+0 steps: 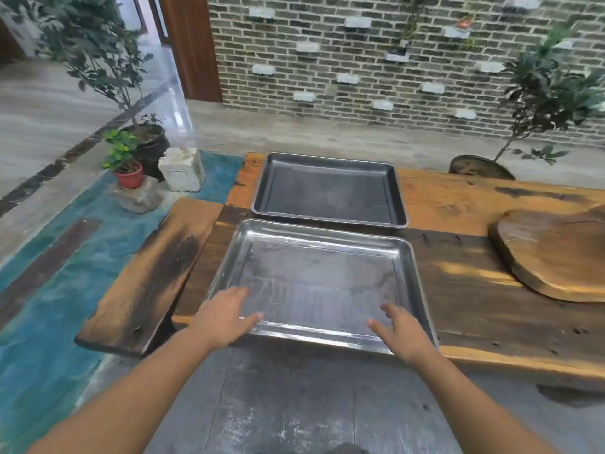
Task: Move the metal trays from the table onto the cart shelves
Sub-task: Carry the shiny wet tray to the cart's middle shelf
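Observation:
Two shallow rectangular metal trays lie on the wooden table [474, 267]. The near tray [314, 276] is bright and scuffed, and its front edge juts over the table's front. The far tray [327, 191] is darker and lies just behind it. My left hand [226, 316] hovers over the near tray's front left corner, fingers spread, thumb at the rim. My right hand [399, 329] reaches over the front right part of the same tray, fingers apart. Neither hand grips anything. No cart is in view.
A rounded wooden slab [553, 253] rests on the table at the right. A dark-stained wooden bench [147, 276] stands left of the table. Potted plants [127, 165] and a stone block [181, 170] sit on the floor at the left; another potted tree [481, 167] stands behind the table.

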